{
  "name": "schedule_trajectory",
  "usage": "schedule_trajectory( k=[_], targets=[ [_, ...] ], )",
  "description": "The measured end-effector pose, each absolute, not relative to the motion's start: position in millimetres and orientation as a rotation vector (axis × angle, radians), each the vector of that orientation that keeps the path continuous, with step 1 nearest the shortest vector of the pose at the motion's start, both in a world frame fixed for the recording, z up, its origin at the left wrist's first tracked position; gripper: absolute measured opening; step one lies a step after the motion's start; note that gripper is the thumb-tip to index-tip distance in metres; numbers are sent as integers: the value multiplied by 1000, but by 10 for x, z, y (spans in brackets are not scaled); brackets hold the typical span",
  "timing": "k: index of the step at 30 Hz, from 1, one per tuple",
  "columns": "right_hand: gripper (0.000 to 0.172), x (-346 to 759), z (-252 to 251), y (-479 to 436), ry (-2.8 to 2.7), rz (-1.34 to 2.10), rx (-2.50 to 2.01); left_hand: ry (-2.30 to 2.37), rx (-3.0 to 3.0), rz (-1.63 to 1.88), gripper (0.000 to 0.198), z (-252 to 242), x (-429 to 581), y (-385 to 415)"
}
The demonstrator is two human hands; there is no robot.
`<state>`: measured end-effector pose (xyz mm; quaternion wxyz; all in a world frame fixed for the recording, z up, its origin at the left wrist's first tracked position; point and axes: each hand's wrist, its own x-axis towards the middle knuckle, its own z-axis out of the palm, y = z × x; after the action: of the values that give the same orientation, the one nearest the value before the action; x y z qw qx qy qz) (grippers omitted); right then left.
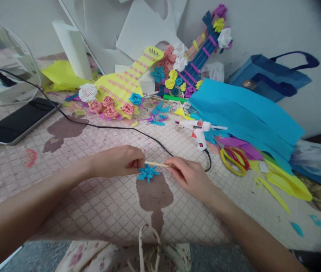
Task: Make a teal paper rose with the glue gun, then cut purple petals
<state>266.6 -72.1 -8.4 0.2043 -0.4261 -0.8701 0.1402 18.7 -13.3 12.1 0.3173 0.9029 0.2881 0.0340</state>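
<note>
My left hand (120,161) is closed, pinching one end of a thin wooden stick (157,164) together with a small blue paper flower (148,173) that hangs at the stick's left end. My right hand (189,175) is closed on the stick's other end. Both hands hover just above a pink quilted cloth (92,196) with brown patches.
Behind are a white glue gun (198,130) with a black cord, a yellow paper guitar (123,85) with paper roses, a blue paper guitar (197,64), blue paper sheets (245,113), yellow and red scissors (234,158), a phone (18,121) and a blue bag (273,77).
</note>
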Motion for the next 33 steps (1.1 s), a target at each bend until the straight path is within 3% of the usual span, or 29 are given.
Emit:
schedule_trajectory(
  k=[7,13,29,33],
  targets=[
    [6,2655,-89,-725,-2346,427,-1282,778,2371,364,23,136,205,-151],
    [7,2644,-88,-731,-2349,447,-1243,784,2465,541,12,139,250,-224],
    [15,2469,-125,-925,-2647,179,-1099,758,2706,316,12,-32,275,-540],
    [15,2468,-150,-932,-2647,188,-1101,725,2585,318,24,0,235,-512]
  ],
)
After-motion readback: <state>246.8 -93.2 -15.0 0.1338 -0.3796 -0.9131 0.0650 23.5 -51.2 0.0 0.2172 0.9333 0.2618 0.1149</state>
